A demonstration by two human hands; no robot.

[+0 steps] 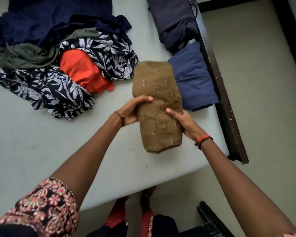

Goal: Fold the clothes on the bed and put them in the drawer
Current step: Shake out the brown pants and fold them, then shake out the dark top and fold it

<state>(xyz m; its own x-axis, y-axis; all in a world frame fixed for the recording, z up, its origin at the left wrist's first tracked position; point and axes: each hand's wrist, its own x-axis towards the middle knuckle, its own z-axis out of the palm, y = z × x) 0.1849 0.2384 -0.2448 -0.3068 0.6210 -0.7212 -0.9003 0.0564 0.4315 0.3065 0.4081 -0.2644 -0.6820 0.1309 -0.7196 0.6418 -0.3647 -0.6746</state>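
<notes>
We see the folded brown garment [158, 103] gripped from both sides. The left hand [132, 111] and right hand [184, 123] each lay a thumb on top, and their fingers are hidden behind the cloth. The garment is over the bed [41, 142] near its right edge, and its lower end is blurred (we cannot tell whether it touches the mattress).

Along that right edge lie a folded blue garment [193, 79] and, further back, a folded navy garment [173, 19] cut off by the top of the frame. Toward the far left corner sits a loose pile of clothes [63, 62] in navy, olive, orange and leaf print, also cut off at the top.

The mattress is pale grey, a dark wooden frame [225, 103] borders it, and beyond that is a beige floor [263, 82].
</notes>
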